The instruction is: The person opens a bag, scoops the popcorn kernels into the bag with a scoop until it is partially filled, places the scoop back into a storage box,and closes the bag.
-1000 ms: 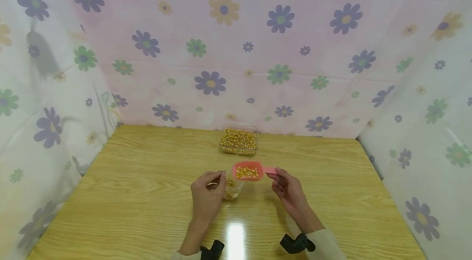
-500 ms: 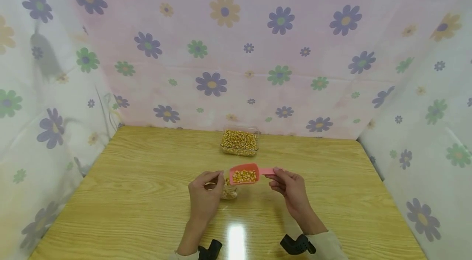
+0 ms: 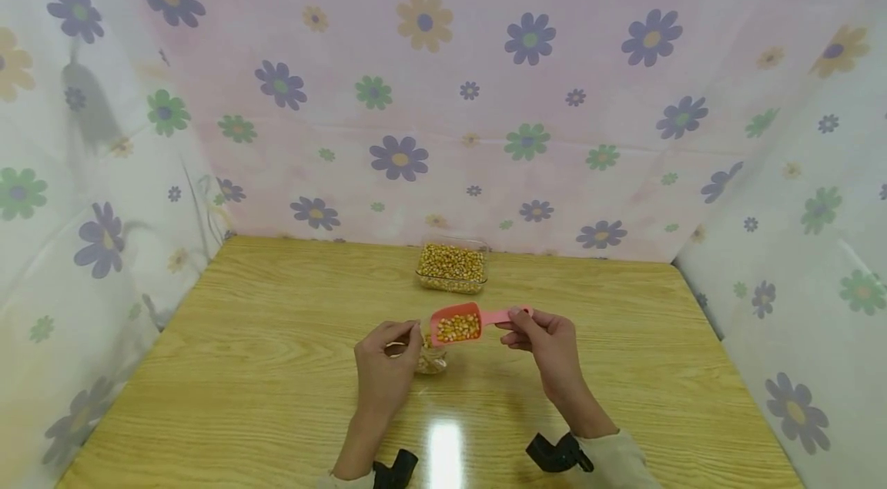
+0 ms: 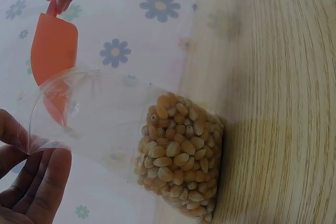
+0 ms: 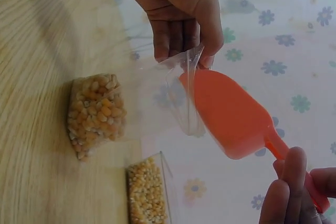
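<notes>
A clear plastic bag stands on the table with corn kernels filling its bottom. My left hand pinches the rim of the bag's mouth between thumb and fingers. In my right hand is the handle of a coral-pink scoop, held by thumb and fingertips. Corn kernels lie in the scoop's bowl, seen in the head view. The scoop's front lip sits inside the bag's open mouth, tilted down toward it. From the head view, the scoop and left hand hide much of the bag.
A clear rectangular container full of corn kernels stands behind the bag, near the far edge of the wood-grain table. A flowered curtain rises at the back and both sides.
The scoop has shifted slightly left, over the bag's mouth. Its handle end has risen, tipping the lip down. My left hand has stayed nearly still on the bag.
</notes>
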Action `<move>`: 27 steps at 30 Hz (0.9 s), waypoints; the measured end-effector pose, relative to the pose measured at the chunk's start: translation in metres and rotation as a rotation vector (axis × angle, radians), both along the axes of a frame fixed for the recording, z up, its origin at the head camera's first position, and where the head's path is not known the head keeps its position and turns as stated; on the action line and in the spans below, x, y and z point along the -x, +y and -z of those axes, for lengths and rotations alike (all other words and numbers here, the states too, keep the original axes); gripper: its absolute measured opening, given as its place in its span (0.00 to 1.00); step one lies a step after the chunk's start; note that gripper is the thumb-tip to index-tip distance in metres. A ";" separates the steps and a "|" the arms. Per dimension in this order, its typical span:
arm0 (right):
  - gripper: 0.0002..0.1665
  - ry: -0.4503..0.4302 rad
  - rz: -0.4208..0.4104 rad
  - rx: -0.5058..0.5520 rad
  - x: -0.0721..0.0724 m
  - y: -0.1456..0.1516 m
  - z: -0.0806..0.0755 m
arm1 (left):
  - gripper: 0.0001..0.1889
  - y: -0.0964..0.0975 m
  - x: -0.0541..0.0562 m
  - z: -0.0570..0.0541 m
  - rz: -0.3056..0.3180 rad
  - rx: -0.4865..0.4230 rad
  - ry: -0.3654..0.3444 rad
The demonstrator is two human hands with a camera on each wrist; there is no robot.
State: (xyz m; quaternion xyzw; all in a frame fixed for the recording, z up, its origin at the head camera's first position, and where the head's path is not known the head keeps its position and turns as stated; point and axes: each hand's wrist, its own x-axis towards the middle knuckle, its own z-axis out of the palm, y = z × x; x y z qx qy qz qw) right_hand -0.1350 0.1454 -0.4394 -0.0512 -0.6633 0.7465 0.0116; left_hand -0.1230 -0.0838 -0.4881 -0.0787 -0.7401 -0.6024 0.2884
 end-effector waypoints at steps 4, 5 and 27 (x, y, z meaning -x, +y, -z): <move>0.16 0.035 -0.009 -0.053 0.001 -0.003 -0.004 | 0.06 0.000 0.001 0.000 -0.009 -0.002 -0.002; 0.15 0.048 -0.017 -0.071 0.001 -0.004 -0.005 | 0.06 0.000 0.001 0.000 -0.012 0.000 -0.002; 0.13 0.233 -0.147 -0.189 0.001 -0.009 -0.018 | 0.07 0.001 0.003 -0.001 -0.030 -0.019 -0.017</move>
